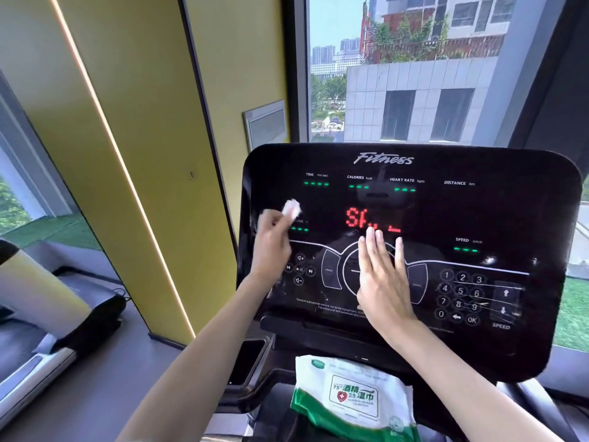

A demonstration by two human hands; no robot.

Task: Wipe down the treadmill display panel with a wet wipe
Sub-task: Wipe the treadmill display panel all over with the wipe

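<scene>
The black glossy treadmill display panel (478, 212) fills the right half of the view, with red letters lit at its middle and green dashes under the readouts. My left hand (271, 247) is shut on a small white wet wipe (291, 208), which is pressed against the panel's left side near its edge; the hand is blurred. My right hand (381, 275) lies flat on the round central control area, fingers straight and together, holding nothing.
A white and green pack of wet wipes (350, 400) rests on the console ledge below the panel. A number keypad (460, 296) sits at the panel's lower right. A yellow wall (134, 129) stands to the left, another treadmill (41, 317) at far left, a window behind.
</scene>
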